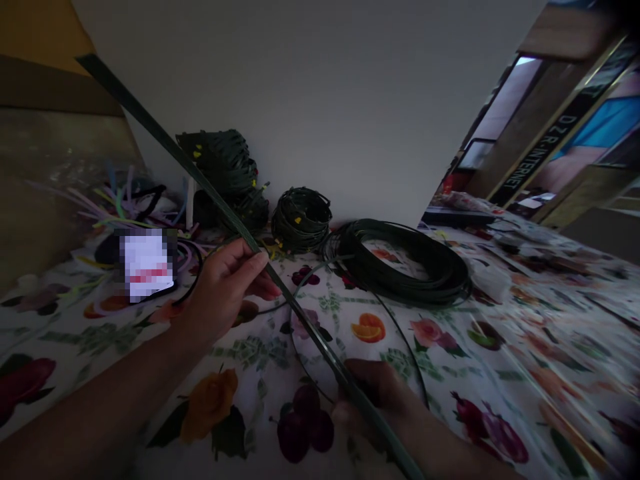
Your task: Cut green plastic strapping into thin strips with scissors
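A long dark green strip (310,331) runs slantwise across the view, from the upper left down to the lower right edge. My left hand (239,270) pinches it near its middle, thumb on top. Lower down, my right hand (373,393) is closed around the same strip; its fingers are partly hidden and blurred. Behind the hands lies a large coil of dark green strip (450,273), with a thin loose end curving over the cloth. Small woven dark green baskets (303,213) with yellow bits stand left of the coil.
A floral and fruit-patterned tablecloth (270,373) covers the table. A bundle of pastel strips (120,207) and a blurred-out white packet (149,263) lie at the left. A pale wall panel (325,100) rises behind. Clear plastic (490,280) lies right of the coil.
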`<control>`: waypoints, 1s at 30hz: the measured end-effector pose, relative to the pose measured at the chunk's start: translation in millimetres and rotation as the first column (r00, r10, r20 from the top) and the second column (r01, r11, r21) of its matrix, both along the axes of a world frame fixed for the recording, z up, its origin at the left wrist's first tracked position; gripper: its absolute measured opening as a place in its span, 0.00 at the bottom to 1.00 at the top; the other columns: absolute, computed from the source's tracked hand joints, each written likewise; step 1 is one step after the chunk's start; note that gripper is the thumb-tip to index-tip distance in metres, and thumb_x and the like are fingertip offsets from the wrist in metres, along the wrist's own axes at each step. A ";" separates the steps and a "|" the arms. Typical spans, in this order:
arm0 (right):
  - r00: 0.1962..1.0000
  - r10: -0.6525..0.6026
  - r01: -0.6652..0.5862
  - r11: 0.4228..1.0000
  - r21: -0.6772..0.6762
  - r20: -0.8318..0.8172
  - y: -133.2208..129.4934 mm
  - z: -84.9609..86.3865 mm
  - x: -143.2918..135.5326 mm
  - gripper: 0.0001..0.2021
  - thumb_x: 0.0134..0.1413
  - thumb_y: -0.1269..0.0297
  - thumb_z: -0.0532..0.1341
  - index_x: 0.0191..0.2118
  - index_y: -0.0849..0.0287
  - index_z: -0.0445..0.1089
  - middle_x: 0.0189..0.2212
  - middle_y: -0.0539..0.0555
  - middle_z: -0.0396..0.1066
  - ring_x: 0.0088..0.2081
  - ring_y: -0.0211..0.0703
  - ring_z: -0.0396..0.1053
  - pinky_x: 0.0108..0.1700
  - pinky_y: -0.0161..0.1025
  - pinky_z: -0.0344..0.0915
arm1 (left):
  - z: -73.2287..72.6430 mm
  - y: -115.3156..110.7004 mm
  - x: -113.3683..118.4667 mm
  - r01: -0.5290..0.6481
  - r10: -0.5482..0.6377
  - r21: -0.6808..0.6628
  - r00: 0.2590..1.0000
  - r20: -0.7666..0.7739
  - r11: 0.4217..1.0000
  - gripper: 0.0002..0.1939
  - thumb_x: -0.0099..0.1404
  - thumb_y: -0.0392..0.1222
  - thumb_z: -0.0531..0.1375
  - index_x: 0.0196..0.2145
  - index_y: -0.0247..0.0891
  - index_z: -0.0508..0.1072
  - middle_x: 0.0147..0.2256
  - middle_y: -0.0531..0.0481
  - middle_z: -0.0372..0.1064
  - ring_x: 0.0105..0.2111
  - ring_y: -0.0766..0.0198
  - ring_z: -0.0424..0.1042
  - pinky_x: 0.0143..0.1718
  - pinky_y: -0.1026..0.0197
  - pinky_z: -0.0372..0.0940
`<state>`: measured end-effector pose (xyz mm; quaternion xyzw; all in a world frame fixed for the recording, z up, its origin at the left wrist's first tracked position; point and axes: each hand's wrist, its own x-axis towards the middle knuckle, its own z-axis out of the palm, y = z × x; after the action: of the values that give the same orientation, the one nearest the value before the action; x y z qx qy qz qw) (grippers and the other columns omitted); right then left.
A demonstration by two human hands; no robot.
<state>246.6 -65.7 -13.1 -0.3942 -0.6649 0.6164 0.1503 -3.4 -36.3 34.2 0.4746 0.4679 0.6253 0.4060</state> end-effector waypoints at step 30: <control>0.999 -0.009 0.007 1.000 -0.021 -0.050 -1.9 -4.5 4.2 0.23 0.53 0.44 0.65 0.27 0.61 0.64 0.22 0.45 0.55 0.24 0.32 0.52 0.25 0.29 0.54 | 2.3 -7.4 13.0 0.017 -0.015 -0.070 1.000 0.025 0.997 0.11 0.58 0.45 0.65 0.27 0.38 0.67 0.18 0.55 0.72 0.18 0.64 0.74 0.20 0.66 0.70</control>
<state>250.8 -67.6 -17.6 -0.3828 -0.6528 0.6325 0.1652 9.6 -43.7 36.5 0.4562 0.4807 0.6110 0.4329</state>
